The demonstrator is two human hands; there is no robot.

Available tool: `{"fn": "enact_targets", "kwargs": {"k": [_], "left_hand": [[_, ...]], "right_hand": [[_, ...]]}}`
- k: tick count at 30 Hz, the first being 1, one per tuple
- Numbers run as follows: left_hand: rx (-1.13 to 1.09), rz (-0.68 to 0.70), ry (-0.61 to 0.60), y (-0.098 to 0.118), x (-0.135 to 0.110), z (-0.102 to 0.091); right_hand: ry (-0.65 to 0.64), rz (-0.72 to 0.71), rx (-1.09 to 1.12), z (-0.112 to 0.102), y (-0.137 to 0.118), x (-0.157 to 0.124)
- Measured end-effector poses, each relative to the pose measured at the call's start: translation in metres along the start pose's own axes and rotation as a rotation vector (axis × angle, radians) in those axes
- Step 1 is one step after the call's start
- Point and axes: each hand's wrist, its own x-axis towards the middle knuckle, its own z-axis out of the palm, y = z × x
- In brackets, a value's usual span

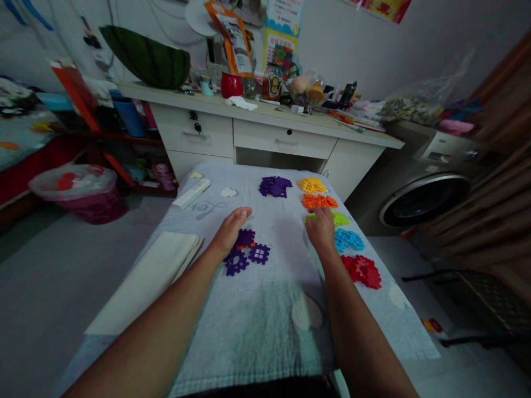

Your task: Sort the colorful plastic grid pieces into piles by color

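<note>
My left hand lies flat, fingers stretched out, on a pale blue towel, its palm touching joined purple grid pieces with a bit of orange. My right hand rests with its fingers bent down onto the green piece pile; what the fingers hold, if anything, is hidden. Piles of plastic pieces sit around it: purple, yellow, orange, blue and red.
A folded cream cloth and a white tube lie at the towel's left. Behind stands a cluttered white desk. A washing machine is at right, a pink bin at left, a dark rack on the floor.
</note>
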Motion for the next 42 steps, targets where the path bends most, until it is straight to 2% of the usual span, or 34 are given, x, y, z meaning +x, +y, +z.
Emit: {"fn": "enact_targets", "kwargs": {"k": [6,8,11,16,20,24,30,35,38,42], "left_hand": [[-0.115,-0.042,0.019,-0.007,0.006,-0.007],[-0.131,-0.054,0.02,-0.005,0.006,-0.008],[-0.07,-0.055,0.009,0.001,0.004,-0.007],[0.181,0.009,-0.018,0.006,-0.001,-0.006],[0.499,0.119,-0.028,0.004,-0.002,-0.009],[0.739,0.201,-0.044,0.005,-0.004,-0.013],[0.966,0.241,-0.153,0.006,-0.009,-0.012],[0.971,0.248,-0.199,0.006,-0.011,-0.004],[0.892,0.259,-0.211,0.004,-0.011,0.0],[0.747,0.225,-0.151,0.001,-0.008,0.001]], "right_hand": [[-0.524,-0.393,0.251,0.012,-0.057,-0.03],[-0.626,-0.466,0.236,0.012,-0.07,-0.04],[-0.686,-0.505,0.172,0.011,-0.077,-0.047],[-0.68,-0.481,0.152,0.011,-0.073,-0.046],[-0.654,-0.465,0.227,0.009,-0.07,-0.044],[-0.635,-0.365,0.325,0.006,-0.069,-0.041],[-0.465,-0.275,0.304,0.018,-0.06,-0.038],[-0.36,-0.184,0.35,0.03,-0.051,-0.029],[-0.35,-0.034,0.457,0.039,-0.047,-0.016],[-0.324,0.183,0.582,0.056,-0.045,0.012]]}}
